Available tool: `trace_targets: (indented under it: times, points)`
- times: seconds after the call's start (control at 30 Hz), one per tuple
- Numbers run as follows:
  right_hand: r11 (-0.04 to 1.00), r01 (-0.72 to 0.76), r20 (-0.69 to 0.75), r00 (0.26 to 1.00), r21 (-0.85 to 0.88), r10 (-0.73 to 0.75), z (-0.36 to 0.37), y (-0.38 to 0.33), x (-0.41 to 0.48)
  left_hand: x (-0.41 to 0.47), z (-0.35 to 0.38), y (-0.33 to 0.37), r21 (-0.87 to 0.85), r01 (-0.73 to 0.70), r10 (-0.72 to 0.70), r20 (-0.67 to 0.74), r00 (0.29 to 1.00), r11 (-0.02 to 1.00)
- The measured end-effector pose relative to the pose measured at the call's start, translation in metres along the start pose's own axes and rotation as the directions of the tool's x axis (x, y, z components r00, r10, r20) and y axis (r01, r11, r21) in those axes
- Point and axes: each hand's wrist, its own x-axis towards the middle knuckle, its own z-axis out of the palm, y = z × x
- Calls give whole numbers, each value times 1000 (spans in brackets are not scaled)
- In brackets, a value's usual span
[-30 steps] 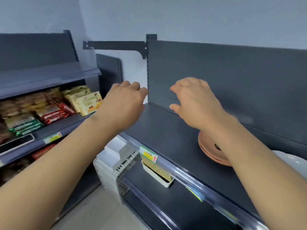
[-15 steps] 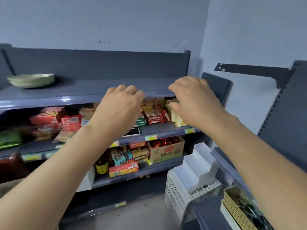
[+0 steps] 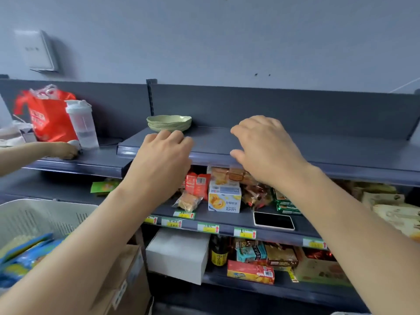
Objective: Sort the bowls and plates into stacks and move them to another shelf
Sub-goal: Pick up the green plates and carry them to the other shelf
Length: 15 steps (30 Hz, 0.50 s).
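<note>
A small stack of pale green wavy-rimmed plates (image 3: 169, 123) sits on the top grey shelf (image 3: 295, 146), near its left end. My left hand (image 3: 162, 160) hovers just in front of and below the stack, fingers loosely curled, holding nothing. To the right of the stack, my right hand (image 3: 264, 146) is raised over the shelf's front edge, fingers relaxed and empty. Neither hand touches the plates.
Another person's hand (image 3: 62, 150) rests on the neighbouring shelf by a clear shaker bottle (image 3: 82, 125) and a red bag (image 3: 48, 114). Snack packets fill the lower shelves, and a phone (image 3: 273, 220) lies on the middle one. A white basket (image 3: 34, 218) and a cardboard box (image 3: 127, 278) stand lower left.
My view has swung left from the shelf with the orange plates to this snack shelf. The green plates now lie right in front of my hands, which keep the same raised pose.
</note>
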Motion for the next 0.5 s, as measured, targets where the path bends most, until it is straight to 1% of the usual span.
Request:
trace_targets:
  times: [0.27,0.43,0.5]
  points:
    - [987,124,-53,992,102,-119,71,20,97,52,59,-33,100,102,-102,-1,995,990]
    - [974,169,-95,983,148,-156,102,36,154,86,90,-51,174,139,-145,23,989,975]
    - [968,180,-91,982,175,-166,116,37,172,95,105,-61,185,163,-174,43,984,969]
